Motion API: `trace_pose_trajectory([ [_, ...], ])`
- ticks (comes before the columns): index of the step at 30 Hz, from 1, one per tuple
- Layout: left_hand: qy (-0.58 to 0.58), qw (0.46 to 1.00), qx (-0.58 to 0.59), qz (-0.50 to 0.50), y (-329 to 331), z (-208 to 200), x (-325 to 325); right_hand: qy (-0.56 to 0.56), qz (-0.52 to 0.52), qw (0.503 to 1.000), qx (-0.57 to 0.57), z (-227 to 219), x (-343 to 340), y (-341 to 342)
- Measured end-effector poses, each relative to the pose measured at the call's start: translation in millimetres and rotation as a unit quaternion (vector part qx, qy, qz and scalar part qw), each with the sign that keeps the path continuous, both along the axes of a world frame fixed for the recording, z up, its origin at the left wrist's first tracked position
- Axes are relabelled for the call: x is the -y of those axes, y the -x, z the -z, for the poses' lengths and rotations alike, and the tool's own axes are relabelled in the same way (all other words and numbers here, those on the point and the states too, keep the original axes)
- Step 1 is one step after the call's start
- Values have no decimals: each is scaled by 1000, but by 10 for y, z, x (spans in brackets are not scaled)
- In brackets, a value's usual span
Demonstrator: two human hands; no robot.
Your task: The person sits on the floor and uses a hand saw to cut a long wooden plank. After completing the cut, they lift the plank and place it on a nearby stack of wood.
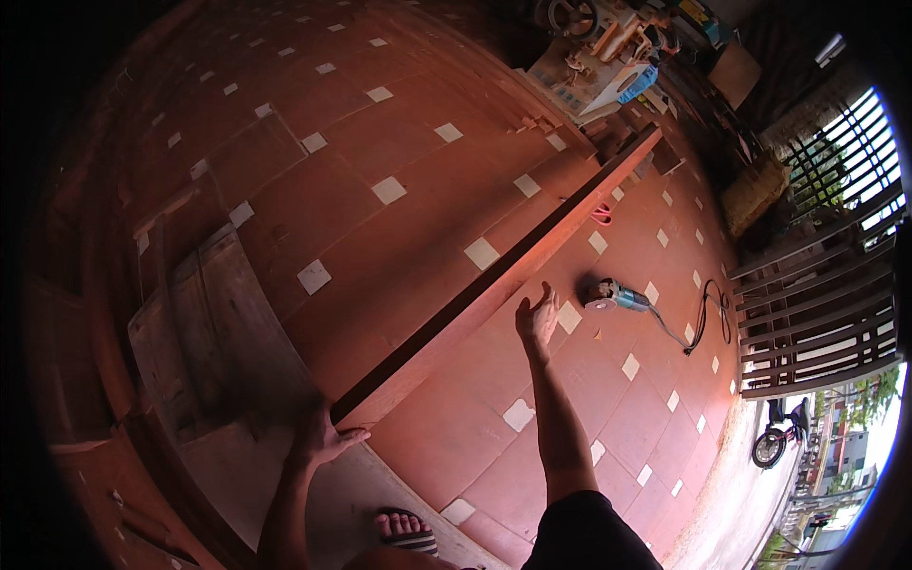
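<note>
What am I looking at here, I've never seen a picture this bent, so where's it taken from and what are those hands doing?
There is no machine wearing these hands: they belong to a person, bare and ungloved. There's just one picture, taken by a wide fisheye camera on that person's head, looking down. Its lens bends straight edges toward the dark rim.

The left hand is at the near end of a long wooden beam; its fingers are partly in shadow, so I can't tell how firmly it grips. The right hand is open and holds nothing, beside the beam.

Right of that hand, an angle grinder lies on the reddish tiled floor. At the bottom is a sandaled foot.
</note>
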State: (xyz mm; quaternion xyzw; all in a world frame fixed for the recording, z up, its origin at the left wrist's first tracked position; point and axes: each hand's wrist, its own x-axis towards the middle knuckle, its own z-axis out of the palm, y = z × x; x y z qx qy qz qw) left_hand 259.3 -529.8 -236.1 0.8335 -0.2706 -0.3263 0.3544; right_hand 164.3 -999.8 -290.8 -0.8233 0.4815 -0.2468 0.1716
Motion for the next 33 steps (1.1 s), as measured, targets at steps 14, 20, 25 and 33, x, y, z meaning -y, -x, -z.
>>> trace_pose_trajectory([
  [14,-115,926,360,-15,627,-125,-879,-510,-173,801,262,-9,15,109],
  [20,-170,923,346,-16,541,-615,-2111,-9,-219,966,-134,-436,-177,200],
  [25,-210,941,257,-64,734,-920,-3030,246,-315,866,-300,-1110,608,-56],
  [33,-220,877,428,-1,1507,-1252,-4539,188,-567,688,-411,-1483,82,-900],
])
